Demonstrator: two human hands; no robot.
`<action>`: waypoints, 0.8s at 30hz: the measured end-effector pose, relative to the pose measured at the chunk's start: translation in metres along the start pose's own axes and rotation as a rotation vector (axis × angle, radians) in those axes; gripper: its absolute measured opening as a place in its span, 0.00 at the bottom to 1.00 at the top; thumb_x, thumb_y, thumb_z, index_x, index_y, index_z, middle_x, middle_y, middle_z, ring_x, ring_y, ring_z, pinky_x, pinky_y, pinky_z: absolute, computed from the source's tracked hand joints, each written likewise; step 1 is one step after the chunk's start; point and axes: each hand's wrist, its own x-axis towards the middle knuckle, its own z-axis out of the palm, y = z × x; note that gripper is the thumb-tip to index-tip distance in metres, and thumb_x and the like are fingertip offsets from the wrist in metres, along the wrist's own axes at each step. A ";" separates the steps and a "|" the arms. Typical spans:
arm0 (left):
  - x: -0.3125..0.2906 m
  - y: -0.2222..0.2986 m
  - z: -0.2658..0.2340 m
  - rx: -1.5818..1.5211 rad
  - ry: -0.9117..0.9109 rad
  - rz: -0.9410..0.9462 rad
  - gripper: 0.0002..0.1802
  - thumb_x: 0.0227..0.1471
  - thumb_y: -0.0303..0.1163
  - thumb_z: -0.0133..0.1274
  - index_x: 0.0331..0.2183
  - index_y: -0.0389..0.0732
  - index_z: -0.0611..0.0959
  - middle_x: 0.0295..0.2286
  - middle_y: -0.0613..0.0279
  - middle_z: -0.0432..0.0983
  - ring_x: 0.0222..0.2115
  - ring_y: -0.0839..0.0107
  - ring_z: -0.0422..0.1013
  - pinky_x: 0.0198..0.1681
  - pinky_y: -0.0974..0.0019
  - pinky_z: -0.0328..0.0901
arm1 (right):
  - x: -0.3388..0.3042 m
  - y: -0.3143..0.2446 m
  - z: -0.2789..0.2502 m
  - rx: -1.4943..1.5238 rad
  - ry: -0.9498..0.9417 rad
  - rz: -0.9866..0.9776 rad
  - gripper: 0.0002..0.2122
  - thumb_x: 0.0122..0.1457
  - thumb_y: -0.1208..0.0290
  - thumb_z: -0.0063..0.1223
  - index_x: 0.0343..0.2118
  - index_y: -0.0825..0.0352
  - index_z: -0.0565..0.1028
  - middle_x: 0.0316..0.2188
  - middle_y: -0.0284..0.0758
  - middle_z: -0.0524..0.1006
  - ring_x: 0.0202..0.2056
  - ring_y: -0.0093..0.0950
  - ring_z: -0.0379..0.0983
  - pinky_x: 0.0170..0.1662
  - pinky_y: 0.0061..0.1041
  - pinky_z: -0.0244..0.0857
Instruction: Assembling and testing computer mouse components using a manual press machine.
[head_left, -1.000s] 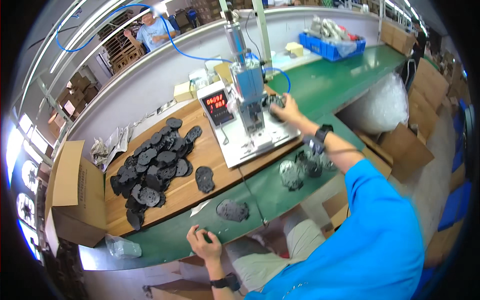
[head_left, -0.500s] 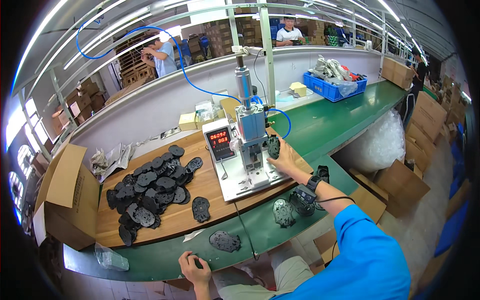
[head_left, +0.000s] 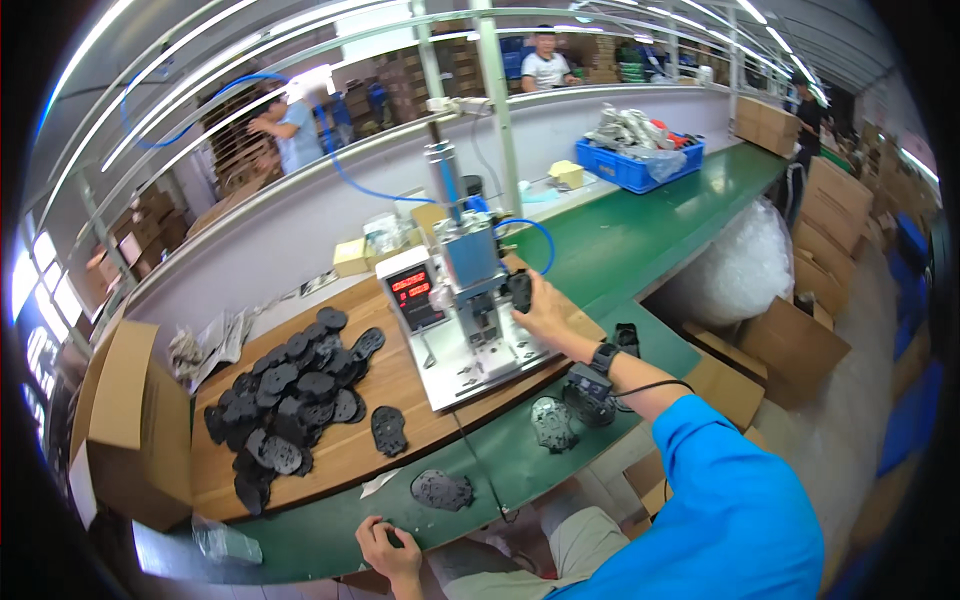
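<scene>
Gripping a dark moulded part (head_left: 519, 290), your right hand (head_left: 541, 310) has its fingers closed around it, just to the right of an upright metal press (head_left: 467, 250). Your left hand (head_left: 388, 550) is partly curled at the near edge of the green surface (head_left: 510, 432); whether it has hold of anything, you cannot tell.

To the left of the press stands a display box (head_left: 408, 290) with red digits. Further left, a heap of flat black parts (head_left: 290, 390) covers much of a wooden board (head_left: 345, 452), beside an open cardboard box (head_left: 140, 430). One separate black piece (head_left: 388, 430) lies on the board, and a grey-black piece (head_left: 441, 490) lies nearer you on the green. A silvery piece (head_left: 553, 424) rests below your right forearm.
</scene>
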 end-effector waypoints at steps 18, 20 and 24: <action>0.007 0.025 -0.013 0.078 0.009 0.136 0.07 0.55 0.29 0.53 0.31 0.35 0.82 0.41 0.45 0.80 0.42 0.43 0.75 0.49 0.46 0.69 | 0.003 -0.020 -0.002 -0.022 -0.089 0.194 0.48 0.49 0.62 0.71 0.71 0.63 0.53 0.60 0.50 0.66 0.62 0.51 0.64 0.61 0.54 0.60; 0.009 0.027 -0.010 0.072 0.007 0.148 0.07 0.55 0.29 0.53 0.31 0.35 0.82 0.41 0.45 0.80 0.42 0.44 0.75 0.49 0.46 0.69 | 0.004 -0.013 -0.008 0.028 0.049 0.174 0.39 0.51 0.65 0.67 0.66 0.64 0.60 0.53 0.50 0.74 0.55 0.50 0.72 0.56 0.51 0.66; 0.010 0.023 -0.013 0.118 0.016 0.116 0.07 0.55 0.29 0.54 0.31 0.36 0.83 0.40 0.47 0.80 0.42 0.45 0.75 0.48 0.47 0.70 | -0.004 -0.029 -0.022 0.168 0.196 0.146 0.32 0.54 0.67 0.64 0.62 0.64 0.66 0.50 0.48 0.77 0.52 0.49 0.75 0.54 0.48 0.69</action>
